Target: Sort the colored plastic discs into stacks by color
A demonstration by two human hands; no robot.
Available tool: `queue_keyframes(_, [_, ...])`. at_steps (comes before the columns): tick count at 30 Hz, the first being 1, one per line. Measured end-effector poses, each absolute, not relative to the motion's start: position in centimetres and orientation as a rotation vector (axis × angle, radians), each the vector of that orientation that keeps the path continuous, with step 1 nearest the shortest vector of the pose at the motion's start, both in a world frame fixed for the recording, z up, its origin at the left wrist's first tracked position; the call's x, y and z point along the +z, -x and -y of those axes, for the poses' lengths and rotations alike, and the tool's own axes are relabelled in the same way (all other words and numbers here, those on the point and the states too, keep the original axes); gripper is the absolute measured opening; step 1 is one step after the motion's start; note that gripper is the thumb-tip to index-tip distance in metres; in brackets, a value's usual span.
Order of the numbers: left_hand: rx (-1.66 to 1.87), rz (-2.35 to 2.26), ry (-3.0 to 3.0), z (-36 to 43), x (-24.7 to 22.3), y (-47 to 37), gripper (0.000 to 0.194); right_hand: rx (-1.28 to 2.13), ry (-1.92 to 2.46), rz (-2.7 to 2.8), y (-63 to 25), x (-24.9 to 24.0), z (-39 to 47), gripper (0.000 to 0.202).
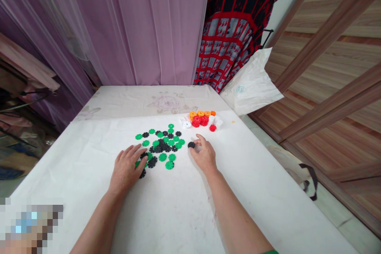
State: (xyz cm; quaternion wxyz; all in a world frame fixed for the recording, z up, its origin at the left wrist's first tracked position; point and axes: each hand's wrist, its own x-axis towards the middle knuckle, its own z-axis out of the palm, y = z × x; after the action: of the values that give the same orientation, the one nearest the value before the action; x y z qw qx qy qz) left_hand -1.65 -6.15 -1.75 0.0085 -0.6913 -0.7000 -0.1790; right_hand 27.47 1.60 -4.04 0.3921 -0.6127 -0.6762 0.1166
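Note:
Green discs [162,157] and black discs [152,162] with notched rims lie scattered and overlapping on the white-covered table [166,206]. At the left edge of this spread, my left hand [126,166] rests over several discs, its fingertips on a black one. My right hand [205,154] is to the right of the spread, with a black disc or small stack [191,145] between thumb and fingers. Behind it stand stacks of red discs [200,120], orange discs [200,114] and white discs [218,122].
A white plastic bag [253,83] hangs at the table's back right corner. Purple curtains [154,27] and a red patterned cloth [229,35] are behind the table. Wooden doors [327,67] stand on the right. A blurred-out item [29,226] is at the lower left.

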Motion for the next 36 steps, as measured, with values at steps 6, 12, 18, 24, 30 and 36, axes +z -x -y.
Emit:
queue_keyframes(6, [-0.555,2.19,2.164,6.1,-1.6,1.7,0.04,0.277,1.566,1.741,-27.5,-4.1,-1.6,0.052])
queue_keyframes(12, [-0.536,2.207,2.178,6.1,-1.5,1.7,0.041,0.285,1.57,1.742,-27.5,-4.0,-1.6,0.051])
queue_keyframes(18, [-0.56,2.192,2.168,6.2,-1.5,1.6,0.04,0.24,1.523,1.729,-27.7,-3.9,-1.5,0.046])
queue_keyframes(24, [-0.546,2.222,2.175,6.2,-1.3,1.5,0.04,0.092,1.341,1.94,-26.1,-2.3,-0.2,0.021])
queue_keyframes(30, [-0.573,2.203,2.153,6.2,-1.4,1.4,0.038,0.164,1.146,2.283,-23.2,-1.1,0.9,0.022])
queue_keyframes(36, [-0.575,2.195,2.161,6.1,-1.5,1.5,0.037,0.165,1.175,2.36,-23.1,-1.2,1.1,0.021])
